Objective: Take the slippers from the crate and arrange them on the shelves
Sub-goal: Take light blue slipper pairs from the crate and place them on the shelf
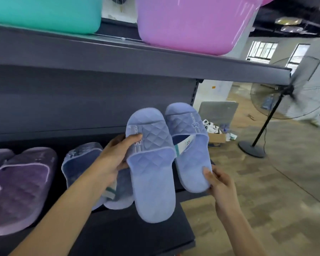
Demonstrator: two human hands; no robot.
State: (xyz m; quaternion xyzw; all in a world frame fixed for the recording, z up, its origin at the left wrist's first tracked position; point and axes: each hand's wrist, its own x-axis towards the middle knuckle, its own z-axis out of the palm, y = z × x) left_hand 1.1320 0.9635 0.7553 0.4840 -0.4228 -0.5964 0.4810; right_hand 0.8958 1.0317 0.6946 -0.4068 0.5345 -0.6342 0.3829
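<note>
Left hand grips left slipper midway; right hand pinches right slipper heel-end.

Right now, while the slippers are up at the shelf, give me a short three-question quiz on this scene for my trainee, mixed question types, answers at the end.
1. True or false: the left hand and the right hand each hold one of the blue slippers.
2. What sits on the upper shelf above them? A pink tub; B yellow tub; C black tub.
3. What colour are the leftmost slippers on the lower shelf?
Key: 1 true; 2 A; 3 purple.
</note>
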